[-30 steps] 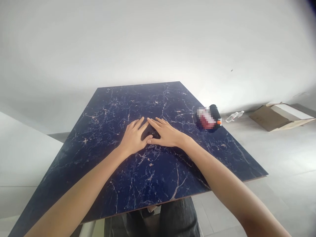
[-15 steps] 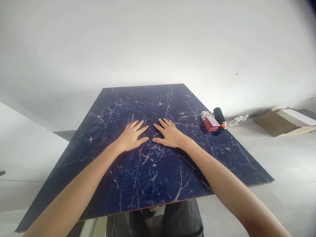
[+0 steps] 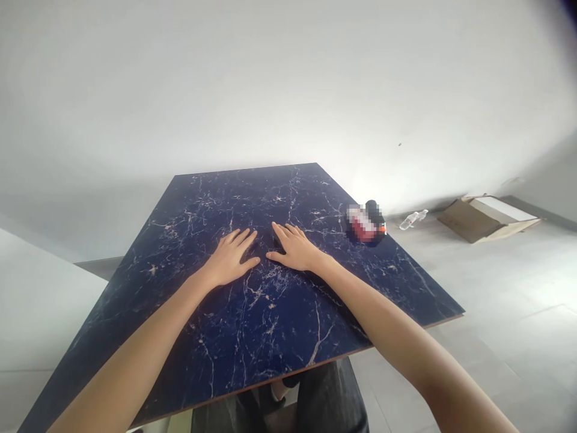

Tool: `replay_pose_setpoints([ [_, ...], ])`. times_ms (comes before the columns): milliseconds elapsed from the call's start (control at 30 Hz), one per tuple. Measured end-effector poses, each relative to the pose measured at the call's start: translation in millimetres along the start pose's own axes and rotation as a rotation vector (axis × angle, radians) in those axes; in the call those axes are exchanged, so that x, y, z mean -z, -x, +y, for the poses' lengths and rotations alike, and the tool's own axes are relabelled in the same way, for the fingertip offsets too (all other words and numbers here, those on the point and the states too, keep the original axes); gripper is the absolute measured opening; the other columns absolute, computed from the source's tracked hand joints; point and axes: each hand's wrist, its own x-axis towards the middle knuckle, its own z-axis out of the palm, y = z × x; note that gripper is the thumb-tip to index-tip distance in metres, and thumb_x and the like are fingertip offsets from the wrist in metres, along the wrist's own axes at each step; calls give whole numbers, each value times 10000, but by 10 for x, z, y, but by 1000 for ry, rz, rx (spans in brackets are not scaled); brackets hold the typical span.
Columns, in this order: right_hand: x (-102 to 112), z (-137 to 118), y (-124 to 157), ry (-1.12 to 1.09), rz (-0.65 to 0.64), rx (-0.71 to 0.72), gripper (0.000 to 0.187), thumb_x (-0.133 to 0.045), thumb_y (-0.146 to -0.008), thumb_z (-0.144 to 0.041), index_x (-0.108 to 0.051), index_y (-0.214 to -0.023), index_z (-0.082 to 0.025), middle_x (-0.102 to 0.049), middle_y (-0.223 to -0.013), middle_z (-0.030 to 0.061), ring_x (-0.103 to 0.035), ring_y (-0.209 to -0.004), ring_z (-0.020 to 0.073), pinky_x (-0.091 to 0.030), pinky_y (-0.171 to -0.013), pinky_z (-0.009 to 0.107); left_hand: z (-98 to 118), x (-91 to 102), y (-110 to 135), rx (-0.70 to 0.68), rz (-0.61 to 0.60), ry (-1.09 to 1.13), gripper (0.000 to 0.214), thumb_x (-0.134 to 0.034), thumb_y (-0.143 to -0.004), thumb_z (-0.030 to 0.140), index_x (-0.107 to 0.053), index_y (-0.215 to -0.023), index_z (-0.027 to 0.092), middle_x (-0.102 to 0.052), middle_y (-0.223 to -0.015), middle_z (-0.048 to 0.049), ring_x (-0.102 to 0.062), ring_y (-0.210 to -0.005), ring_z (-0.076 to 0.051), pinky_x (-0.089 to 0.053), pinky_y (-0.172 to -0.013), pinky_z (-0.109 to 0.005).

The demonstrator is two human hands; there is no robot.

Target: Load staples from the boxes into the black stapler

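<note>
My left hand (image 3: 229, 258) rests palm down on a dark blue, marble-patterned tabletop (image 3: 265, 325), its fingers spread and holding nothing. Beside it, my right hand (image 3: 295, 248) also lies flat on the surface with fingers apart and nothing in it. A narrow gap separates the two thumbs. Toward the table's right edge sits a red and white box (image 3: 362, 230), pixelated in this view. Against it stands a black object (image 3: 374, 209) with an orange part; its kind cannot be made out.
A pale wall (image 3: 252, 90) rises behind the table. On the floor to the right lie a clear plastic bottle (image 3: 409, 221) and an open cardboard box (image 3: 469, 224). My legs (image 3: 331, 397) show below the table's front edge.
The view has shifted, so the table, box and floor items appear further left. Both hands stay flat on the tabletop, and the right fingers look slightly closer together.
</note>
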Motion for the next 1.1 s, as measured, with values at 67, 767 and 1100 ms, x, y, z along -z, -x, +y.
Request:
replay_pose_setpoints([
  [67,126,51,-12,6,108,5,857,-453,-986,-643,-238,-1652,-150,-367,-1638,176,-287,-1526,416,-228,-1235,632,40,23,40,8,87,2,750,-413,-1005,647,-265,-1648,290,-277,-1700,-95,-149,-1577,-416,-233,-1211,-688],
  [767,683,1560,631,-758,841,-769,491,-704,-680,-336,-744,-1135,-153,-758,-1019,75,-679,-863,213,-524,-731,306,-419,174,580,181,496,122,465,-527,-974,397,-559,-1403,219,-707,-1258,-114,-537,-1282,-352,-410,-1124,-561],
  [1100,-105,304,-432,-960,605,-532,526,-701,-729,-354,-673,-1225,-181,-742,-1207,79,-715,-1018,227,-564,-870,323,-271,168,639,192,330,211,480,-509,-994,372,-559,-1436,194,-646,-1380,-113,-578,-1230,-330,-455,-1080,-517],
])
